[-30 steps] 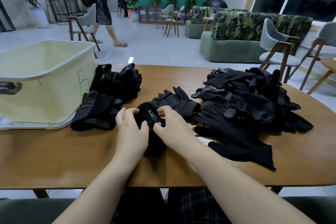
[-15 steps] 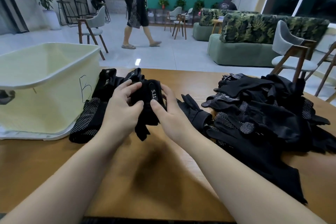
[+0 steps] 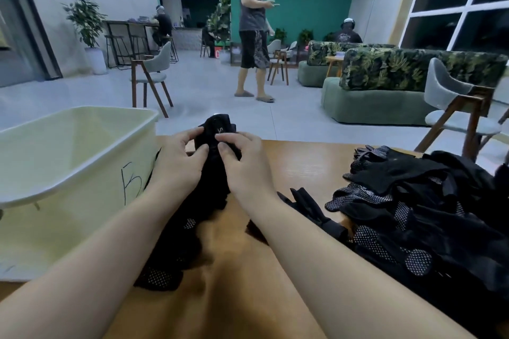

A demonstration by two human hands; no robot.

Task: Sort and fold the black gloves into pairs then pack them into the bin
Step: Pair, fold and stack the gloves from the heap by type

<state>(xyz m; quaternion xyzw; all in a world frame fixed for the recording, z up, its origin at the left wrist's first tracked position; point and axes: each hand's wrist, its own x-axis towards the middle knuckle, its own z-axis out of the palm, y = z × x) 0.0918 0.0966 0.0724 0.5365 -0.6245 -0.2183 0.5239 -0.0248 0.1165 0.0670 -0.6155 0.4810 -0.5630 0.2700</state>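
Note:
My left hand [image 3: 180, 158] and my right hand [image 3: 242, 161] both grip a folded black glove bundle [image 3: 217, 129] with white lettering, held up above the wooden table [image 3: 297, 162]. The pale yellow bin [image 3: 68, 162] stands at the left, right beside my left hand. A stack of folded black gloves [image 3: 176, 250] with dotted palms lies next to the bin, partly under my left forearm. A big loose pile of black gloves [image 3: 424, 217] covers the table's right side. One single black glove [image 3: 311, 209] lies by my right forearm.
A person [image 3: 253, 27] stands on the floor beyond the table. Chairs [image 3: 151, 74] and green sofas [image 3: 385, 82] fill the room behind. Another chair [image 3: 457, 107] stands close to the table's far right corner.
Both hands have lifted the glove bundle off the table and carried it higher and farther away, toward the bin's near corner. My view has tilted upward.

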